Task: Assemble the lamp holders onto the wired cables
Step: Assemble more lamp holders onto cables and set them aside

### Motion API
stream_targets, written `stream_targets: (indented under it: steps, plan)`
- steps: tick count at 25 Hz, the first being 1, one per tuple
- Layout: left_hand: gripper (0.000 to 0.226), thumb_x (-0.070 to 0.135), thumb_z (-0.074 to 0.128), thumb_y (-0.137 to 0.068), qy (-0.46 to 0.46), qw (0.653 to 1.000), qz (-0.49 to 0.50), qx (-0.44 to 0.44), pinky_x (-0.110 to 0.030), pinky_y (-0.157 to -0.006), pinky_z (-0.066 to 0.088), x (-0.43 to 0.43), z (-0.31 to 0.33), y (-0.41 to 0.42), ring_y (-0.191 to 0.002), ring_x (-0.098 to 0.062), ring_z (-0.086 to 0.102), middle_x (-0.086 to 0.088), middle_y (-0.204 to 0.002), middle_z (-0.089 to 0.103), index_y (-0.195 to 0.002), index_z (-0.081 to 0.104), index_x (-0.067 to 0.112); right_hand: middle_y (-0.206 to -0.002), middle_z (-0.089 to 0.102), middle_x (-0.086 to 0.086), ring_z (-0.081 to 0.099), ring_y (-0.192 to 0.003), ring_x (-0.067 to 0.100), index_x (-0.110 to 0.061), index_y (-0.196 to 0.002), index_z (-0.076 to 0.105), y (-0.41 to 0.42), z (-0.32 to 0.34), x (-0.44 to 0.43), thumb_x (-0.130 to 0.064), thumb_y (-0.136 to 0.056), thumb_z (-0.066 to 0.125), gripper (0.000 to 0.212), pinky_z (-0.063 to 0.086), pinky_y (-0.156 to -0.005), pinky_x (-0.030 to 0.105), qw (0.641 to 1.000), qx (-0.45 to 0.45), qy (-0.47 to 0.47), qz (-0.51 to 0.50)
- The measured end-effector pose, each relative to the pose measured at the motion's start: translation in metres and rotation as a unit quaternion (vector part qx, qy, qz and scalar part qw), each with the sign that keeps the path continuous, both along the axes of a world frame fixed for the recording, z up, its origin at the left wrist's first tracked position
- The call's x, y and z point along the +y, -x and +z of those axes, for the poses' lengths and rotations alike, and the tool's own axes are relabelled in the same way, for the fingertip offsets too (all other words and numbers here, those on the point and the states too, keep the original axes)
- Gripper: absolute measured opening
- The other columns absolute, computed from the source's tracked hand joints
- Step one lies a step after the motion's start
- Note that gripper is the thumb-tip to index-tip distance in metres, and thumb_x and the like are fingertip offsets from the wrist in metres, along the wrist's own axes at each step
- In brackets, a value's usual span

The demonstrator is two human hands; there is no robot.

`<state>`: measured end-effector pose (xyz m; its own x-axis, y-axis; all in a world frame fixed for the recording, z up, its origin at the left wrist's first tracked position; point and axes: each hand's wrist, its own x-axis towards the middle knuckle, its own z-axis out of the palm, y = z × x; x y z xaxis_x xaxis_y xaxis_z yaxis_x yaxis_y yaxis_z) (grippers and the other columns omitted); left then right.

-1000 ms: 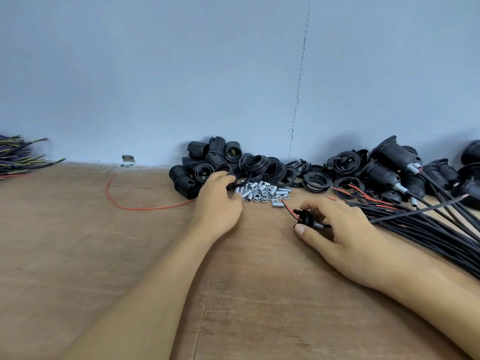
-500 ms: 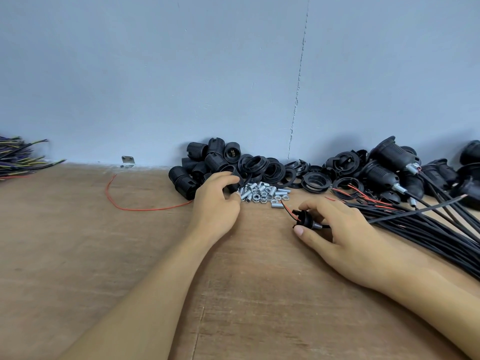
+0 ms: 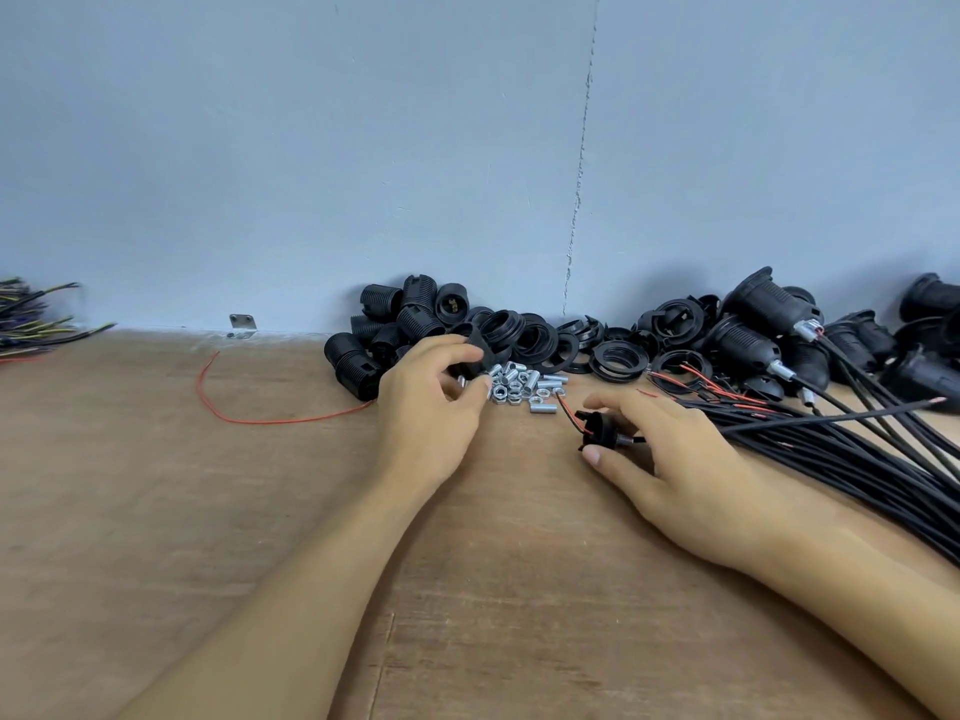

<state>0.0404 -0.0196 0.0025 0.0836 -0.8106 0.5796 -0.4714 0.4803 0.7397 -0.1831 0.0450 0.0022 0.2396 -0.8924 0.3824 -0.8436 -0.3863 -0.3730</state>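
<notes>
My left hand (image 3: 431,402) grips a black lamp holder part (image 3: 475,358) just in front of the pile of black lamp holder bodies (image 3: 395,324) by the wall. My right hand (image 3: 670,454) holds a black cable (image 3: 810,418) on the wooden table (image 3: 156,511); a small black cap (image 3: 597,433) sits on the cable's end, with red and black wire tips sticking out. A heap of small metal nuts and sleeves (image 3: 519,384) lies between my hands.
Black threaded rings (image 3: 618,353) line the wall. Finished holders on cables (image 3: 763,324) lie at the right over a bundle of black cables (image 3: 883,454). A loose red wire (image 3: 249,415) curves at the left. Coloured wires (image 3: 31,319) sit at far left.
My left hand has lifted a black holder part out of the pile and drawn it slightly toward me. My right hand has stayed on the cable end.
</notes>
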Motion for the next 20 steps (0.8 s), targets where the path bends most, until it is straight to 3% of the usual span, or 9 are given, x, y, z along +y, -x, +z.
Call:
stream_targets:
  steps: [2, 4, 8, 12, 16, 20]
  plan:
    - [0.026, 0.009, 0.083, -0.079, 0.024, 0.999, -0.034, -0.009, -0.008, -0.063, 0.042, 0.012, 0.0, 0.012, -0.064, -0.006, 0.059, 0.02, -0.086, 0.067, -0.083, 0.07, 0.032, -0.112, 0.055, -0.02, 0.057, -0.104, 0.009, -0.035, -0.135, 0.055, 0.003, 0.002, 0.0, -0.033, -0.096, 0.061, 0.04, 0.046, -0.095, 0.042, 1.0, -0.011, 0.014, 0.004]
    - [0.028, 0.021, 0.083, -0.076, 0.021, 0.997, -0.067, -0.034, -0.011, -0.057, 0.04, 0.022, -0.002, 0.025, -0.058, -0.007, 0.055, 0.016, -0.072, 0.063, -0.078, 0.06, 0.036, -0.107, 0.054, -0.019, 0.054, -0.093, 0.002, -0.035, -0.13, 0.06, 0.009, 0.004, -0.001, -0.03, -0.096, 0.061, 0.034, 0.046, -0.095, 0.045, 0.999, -0.023, 0.018, -0.017]
    - [0.034, 0.031, 0.075, -0.071, 0.017, 0.983, -0.148, -0.111, -0.014, -0.059, 0.04, 0.034, -0.005, 0.035, -0.064, -0.007, 0.056, 0.018, -0.085, 0.06, -0.091, 0.049, 0.041, -0.105, 0.056, -0.011, 0.055, -0.099, 0.011, -0.032, -0.114, 0.064, 0.017, 0.007, 0.0, -0.039, -0.091, 0.064, 0.024, 0.044, -0.098, 0.046, 0.998, -0.013, 0.003, -0.06]
    - [0.034, 0.046, 0.075, -0.072, 0.069, 0.964, -0.134, -0.22, -0.011, -0.061, 0.034, 0.037, -0.007, 0.035, -0.072, 0.004, 0.051, 0.028, -0.085, 0.054, -0.081, 0.043, 0.039, -0.096, 0.052, -0.015, 0.05, -0.091, 0.009, -0.03, -0.096, 0.059, 0.013, 0.007, 0.002, -0.049, -0.085, 0.069, 0.023, 0.045, -0.091, 0.04, 0.998, -0.002, 0.016, -0.068]
    - [0.039, 0.048, 0.077, -0.069, 0.073, 0.972, -0.121, -0.185, -0.015, -0.058, 0.034, 0.035, -0.012, 0.036, -0.071, -0.007, 0.052, 0.017, -0.08, 0.052, -0.071, 0.043, 0.03, -0.089, 0.052, -0.014, 0.051, -0.086, 0.012, -0.026, -0.085, 0.058, 0.013, 0.006, 0.001, -0.029, -0.085, 0.072, 0.015, 0.046, -0.083, 0.039, 0.997, -0.027, 0.043, -0.06]
    - [0.042, 0.037, 0.088, -0.062, -0.016, 0.989, -0.134, -0.067, -0.02, -0.076, 0.047, 0.034, -0.011, 0.038, -0.088, -0.005, 0.059, 0.016, -0.096, 0.053, -0.061, 0.048, 0.026, -0.089, 0.061, -0.009, 0.055, -0.086, 0.01, -0.023, -0.083, 0.063, 0.014, 0.007, 0.0, -0.022, -0.089, 0.071, 0.01, 0.044, -0.074, 0.025, 0.994, -0.083, 0.059, -0.043]
